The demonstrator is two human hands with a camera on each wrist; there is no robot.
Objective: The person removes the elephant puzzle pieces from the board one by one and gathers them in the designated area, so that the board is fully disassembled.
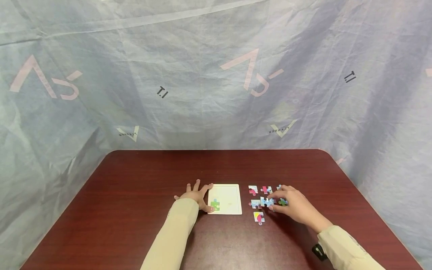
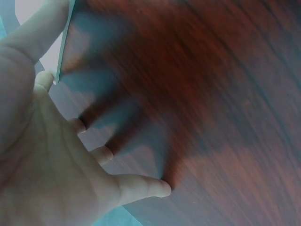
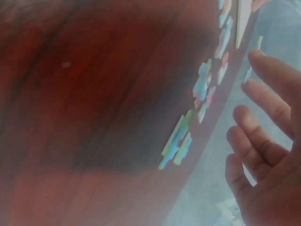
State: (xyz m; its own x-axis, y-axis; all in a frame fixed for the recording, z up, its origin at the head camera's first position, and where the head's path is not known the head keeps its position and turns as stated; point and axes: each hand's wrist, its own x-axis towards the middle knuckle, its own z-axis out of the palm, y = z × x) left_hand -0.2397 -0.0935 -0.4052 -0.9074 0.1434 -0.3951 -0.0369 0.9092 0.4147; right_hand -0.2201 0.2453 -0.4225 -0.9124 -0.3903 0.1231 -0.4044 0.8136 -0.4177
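Note:
My left hand lies spread with straight fingers at the left side of a square cream puzzle tray. Its thumb touches the near left corner and its index finger the far left corner. A green puzzle piece sits in the tray's near left corner. Over the loose pieces, my right hand pinches a light blue puzzle piece between thumb and fingers. The right wrist view shows this piece edge-on, raised off the table, partly hidden by the fingertips.
Loose puzzle pieces lie right of the tray: a pink-and-white one, a red-and-blue one, a pale blue one, a yellow-and-red one and a green one. A dark red wooden table and a grey cloth backdrop surround them.

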